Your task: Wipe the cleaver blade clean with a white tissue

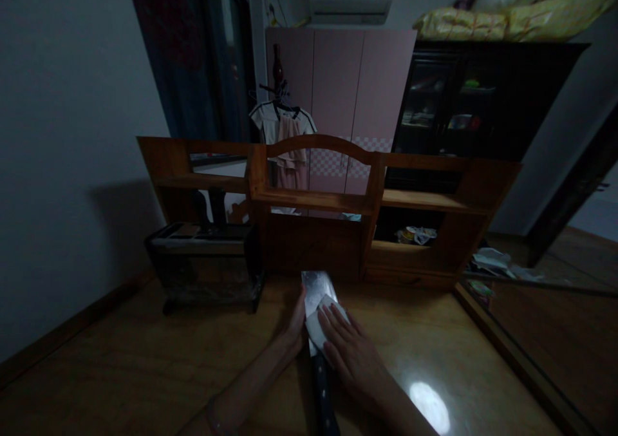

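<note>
A cleaver lies flat on the wooden desk, its broad steel blade pointing away from me and its dark handle toward me. My right hand rests on the blade with fingers stretched out, pressing a white folded tissue against the steel. My left hand sits against the blade's left edge, steadying it; its fingers are mostly hidden behind the blade.
A dark knife block stands at the left of the desk. A wooden shelf unit runs along the back edge, with small items in its right cubby. The desk's right edge drops off beside me. The room is dim.
</note>
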{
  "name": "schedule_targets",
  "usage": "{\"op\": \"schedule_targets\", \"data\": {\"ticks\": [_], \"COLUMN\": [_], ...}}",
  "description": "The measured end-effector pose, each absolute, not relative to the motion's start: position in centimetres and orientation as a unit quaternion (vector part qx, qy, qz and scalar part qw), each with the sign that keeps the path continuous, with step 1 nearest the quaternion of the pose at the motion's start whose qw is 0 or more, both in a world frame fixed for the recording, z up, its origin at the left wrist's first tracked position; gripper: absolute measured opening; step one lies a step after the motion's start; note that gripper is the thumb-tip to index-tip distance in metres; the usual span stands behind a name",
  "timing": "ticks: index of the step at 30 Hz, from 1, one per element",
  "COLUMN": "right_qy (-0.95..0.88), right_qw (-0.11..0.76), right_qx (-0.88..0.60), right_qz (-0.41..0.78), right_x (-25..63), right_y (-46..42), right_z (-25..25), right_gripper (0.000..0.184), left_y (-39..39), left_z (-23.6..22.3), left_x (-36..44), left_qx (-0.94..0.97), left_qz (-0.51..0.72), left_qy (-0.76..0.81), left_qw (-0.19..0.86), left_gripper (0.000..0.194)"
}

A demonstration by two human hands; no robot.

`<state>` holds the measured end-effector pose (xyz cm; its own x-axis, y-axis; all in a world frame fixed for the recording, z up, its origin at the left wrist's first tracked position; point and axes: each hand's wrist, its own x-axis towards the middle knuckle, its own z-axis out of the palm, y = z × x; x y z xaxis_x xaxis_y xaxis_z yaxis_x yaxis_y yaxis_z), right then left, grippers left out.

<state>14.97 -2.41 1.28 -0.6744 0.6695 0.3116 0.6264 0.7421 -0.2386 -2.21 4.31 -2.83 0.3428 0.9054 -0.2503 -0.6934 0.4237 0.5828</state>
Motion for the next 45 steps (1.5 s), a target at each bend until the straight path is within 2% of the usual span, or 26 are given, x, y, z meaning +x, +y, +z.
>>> {"op": "schedule_targets", "data": {"ticks": [5, 10, 15, 23, 29, 39, 45], "right_qy": [-0.885, -0.884, -0.907, -0.935, -0.921, -0.893, -0.914], "right_qw": [0.212, 0.241, 0.211, 0.190, 0.210, 0.246, 0.211], "right_qx": [-0.414, -0.400, -0.361, -0.277, -0.311, -0.375, -0.330], "right_qz": [0.023, 0.005, 0.047, 0.114, 0.104, 0.039, 0.104], "right_x": [15.9, 16.0, 15.4, 14.7, 16.1, 16.5, 15.2], "right_y": [-1.5, -1.3, -2.4, -3.9, -2.4, -1.8, -3.2], "right_z": [0.1, -0.2, 1.1, 3.0, 2.9, 2.0, 2.4], "right_gripper": [0.054, 0.051, 0.049, 0.051, 0.044, 0.041, 0.046], "left_y": [4.0, 3.5, 3.6, 4.4, 3.9, 4.1, 4.2], "left_z": [-2.3, -1.4, -1.7, -1.4, -1.6, -2.4, -2.5], "left_x": [-2.0, -2.0, -2.0, -1.8, -2.1, -2.0, -2.1], "left_qx": [0.195, 0.204, 0.209, 0.200, 0.218, 0.224, 0.212], "left_qz": [0.511, 0.505, 0.514, 0.457, 0.490, 0.487, 0.490], "left_qy": [0.222, 0.226, 0.256, 0.249, 0.255, 0.228, 0.268], "left_qw": [0.807, 0.808, 0.792, 0.830, 0.804, 0.813, 0.802], "left_gripper": [0.073, 0.072, 0.070, 0.087, 0.077, 0.078, 0.075]}}
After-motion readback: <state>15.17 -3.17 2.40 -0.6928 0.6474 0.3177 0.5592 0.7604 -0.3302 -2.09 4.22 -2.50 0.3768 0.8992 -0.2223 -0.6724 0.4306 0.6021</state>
